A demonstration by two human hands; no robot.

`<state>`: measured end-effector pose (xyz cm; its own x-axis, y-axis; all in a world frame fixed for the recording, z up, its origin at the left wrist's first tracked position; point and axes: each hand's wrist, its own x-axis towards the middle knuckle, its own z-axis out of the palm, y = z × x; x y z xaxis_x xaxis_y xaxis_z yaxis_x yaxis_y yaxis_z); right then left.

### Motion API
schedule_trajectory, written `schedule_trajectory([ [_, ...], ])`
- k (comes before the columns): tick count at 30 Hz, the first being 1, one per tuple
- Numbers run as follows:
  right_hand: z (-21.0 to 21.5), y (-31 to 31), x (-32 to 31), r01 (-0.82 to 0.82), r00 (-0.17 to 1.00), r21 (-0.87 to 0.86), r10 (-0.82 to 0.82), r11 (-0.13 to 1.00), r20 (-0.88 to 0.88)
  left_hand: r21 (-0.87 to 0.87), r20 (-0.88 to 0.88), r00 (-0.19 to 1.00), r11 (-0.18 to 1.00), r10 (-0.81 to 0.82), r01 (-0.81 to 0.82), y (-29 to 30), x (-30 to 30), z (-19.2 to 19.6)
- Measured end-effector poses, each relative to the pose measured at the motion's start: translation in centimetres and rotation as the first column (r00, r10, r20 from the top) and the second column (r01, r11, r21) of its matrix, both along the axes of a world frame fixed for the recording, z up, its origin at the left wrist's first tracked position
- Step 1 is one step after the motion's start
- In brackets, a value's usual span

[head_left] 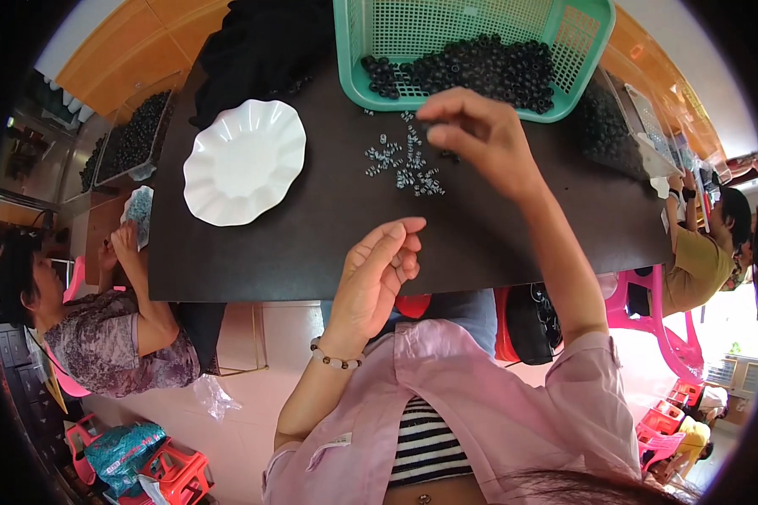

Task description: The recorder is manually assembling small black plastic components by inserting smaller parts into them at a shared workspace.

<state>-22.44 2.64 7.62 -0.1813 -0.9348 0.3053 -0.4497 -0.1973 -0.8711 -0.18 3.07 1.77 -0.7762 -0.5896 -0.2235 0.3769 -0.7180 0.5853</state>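
My right hand (484, 135) is above the table just in front of the green basket (472, 106), thumb and forefinger closed on a small black round piece, partly hidden and blurred. Many similar black pieces (480, 71), some showing a hole, lie in the basket. Under and left of that hand, small clear, shiny pieces (413, 172) are scattered on the dark table (328, 252). My left hand (379, 269) hovers over the near table edge with fingers curled and thumb against them; what it holds, if anything, is hidden. A bracelet (335, 360) circles that wrist.
A white scalloped plate (244, 164) sits at left, with black cloth (261, 59) behind it. Bins of black pieces stand at far left (139, 135) and right (606, 126). One person (118, 337) works at the left, another (699, 261) at the right. Pink stools (657, 311) stand nearby.
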Motion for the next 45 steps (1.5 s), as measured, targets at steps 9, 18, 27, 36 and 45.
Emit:
schedule_trajectory([
  [9,-2.4,6.1,4.2,-0.17,0.971,-0.159,0.193,0.973,0.139,0.011,-0.097,0.995,1.0,-0.025,0.026,0.6,-1.4,0.5],
  [18,-2.3,7.0,4.5,-0.181,0.98,-0.108,0.189,0.978,0.07,-0.045,-0.087,0.996,0.999,0.004,-0.008,0.7,-0.7,-0.6],
  [27,-2.4,6.9,4.4,-0.144,0.986,-0.156,0.128,0.977,-0.105,-0.082,-0.035,0.999,0.996,0.022,-0.025,0.6,-0.5,-0.9],
  [36,-2.1,7.6,4.7,-0.089,0.994,-0.127,0.081,0.988,-0.069,-0.131,0.039,0.999,0.991,0.012,-0.007,0.6,-0.3,-0.3],
  [45,-2.5,8.0,4.5,-0.12,0.988,-0.19,0.098,0.975,-0.119,-0.14,-0.038,0.999,0.99,0.003,-0.008,0.7,-0.4,-0.1],
])
